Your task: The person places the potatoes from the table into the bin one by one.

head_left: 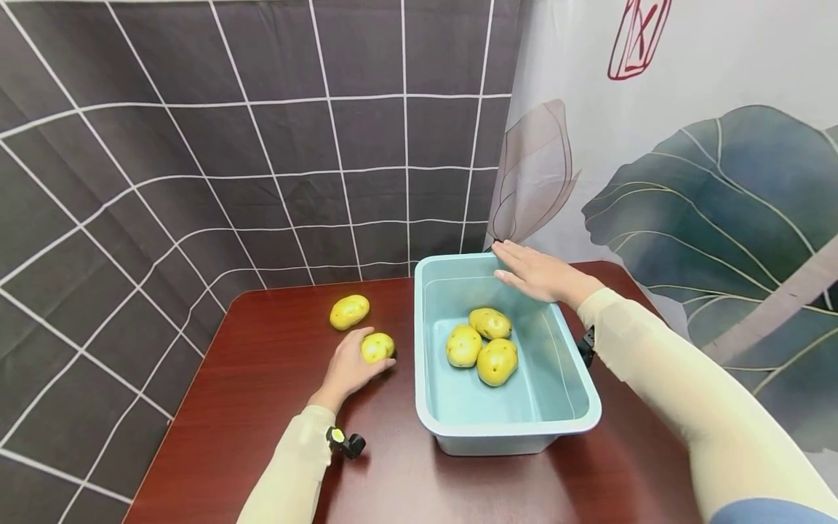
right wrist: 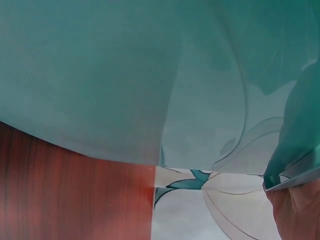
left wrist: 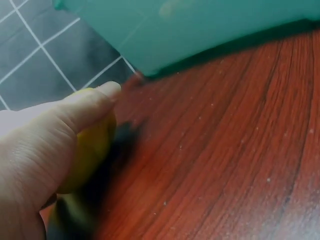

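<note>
On the table left of a light blue plastic bin (head_left: pixel 421 364), my left hand (head_left: pixel 347 370) holds a yellow potato (head_left: pixel 377 348) between thumb and fingers. The left wrist view shows the thumb lying across that potato (left wrist: pixel 92 150), whose far side is hidden. Just behind it lies another potato (head_left: pixel 350 311). Three potatoes rest together on the bin's floor: one at left (head_left: pixel 463 346), one at the back (head_left: pixel 489 322) and one in front (head_left: pixel 497 362). My right hand (head_left: pixel 533 273), fingers straight, rests on the bin's far right rim corner.
The bin stands on a dark red wooden table (head_left: pixel 262 378). A dark curtain with white grid lines (head_left: pixel 281 145) hangs behind and to the left. On the right hangs a pale curtain with large leaf prints (head_left: pixel 720 211). Small cameras sit on both wrists.
</note>
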`<action>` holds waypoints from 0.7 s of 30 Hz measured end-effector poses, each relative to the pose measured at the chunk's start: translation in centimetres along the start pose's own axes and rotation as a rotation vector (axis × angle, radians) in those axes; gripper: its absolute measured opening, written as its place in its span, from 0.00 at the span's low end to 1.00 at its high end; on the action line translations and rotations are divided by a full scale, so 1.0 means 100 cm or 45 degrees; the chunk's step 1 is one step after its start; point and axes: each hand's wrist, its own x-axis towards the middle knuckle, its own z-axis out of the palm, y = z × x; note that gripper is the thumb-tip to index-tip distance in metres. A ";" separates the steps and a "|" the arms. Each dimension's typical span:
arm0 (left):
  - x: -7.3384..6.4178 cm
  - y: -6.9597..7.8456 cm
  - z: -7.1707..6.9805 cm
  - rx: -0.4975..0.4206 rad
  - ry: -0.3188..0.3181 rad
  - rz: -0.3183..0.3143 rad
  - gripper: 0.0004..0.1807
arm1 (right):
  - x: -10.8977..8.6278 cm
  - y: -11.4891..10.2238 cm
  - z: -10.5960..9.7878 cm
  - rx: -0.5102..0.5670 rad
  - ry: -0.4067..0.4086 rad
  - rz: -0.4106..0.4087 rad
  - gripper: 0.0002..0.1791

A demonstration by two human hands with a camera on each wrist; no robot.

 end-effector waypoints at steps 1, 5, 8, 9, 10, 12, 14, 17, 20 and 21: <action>0.000 -0.001 0.001 -0.003 0.009 0.002 0.43 | 0.000 0.000 0.000 0.004 0.000 0.000 0.39; 0.001 -0.004 0.007 -0.010 0.045 0.018 0.41 | 0.000 0.000 0.000 0.006 0.003 0.004 0.40; 0.001 -0.004 0.009 -0.027 0.061 0.040 0.39 | 0.000 0.001 0.001 0.002 0.006 0.006 0.40; 0.001 -0.004 0.010 -0.031 0.062 0.044 0.39 | -0.001 0.001 0.001 0.002 0.006 0.008 0.40; 0.001 -0.004 0.010 -0.036 0.061 0.047 0.38 | -0.001 0.001 0.001 0.001 0.006 0.009 0.40; 0.001 -0.003 0.011 -0.037 0.057 0.047 0.37 | -0.001 0.000 0.001 0.001 0.002 0.012 0.40; 0.001 -0.004 0.012 -0.036 0.061 0.044 0.35 | -0.002 0.000 0.001 -0.002 0.002 0.007 0.40; 0.000 -0.004 0.011 -0.037 0.074 0.045 0.34 | -0.002 -0.001 0.000 0.006 0.006 0.000 0.39; -0.001 -0.003 0.011 -0.049 0.080 0.046 0.34 | -0.001 -0.002 -0.001 0.005 0.005 0.004 0.39; -0.001 -0.003 0.010 -0.051 0.077 0.043 0.34 | -0.001 -0.002 -0.001 0.004 0.002 0.008 0.39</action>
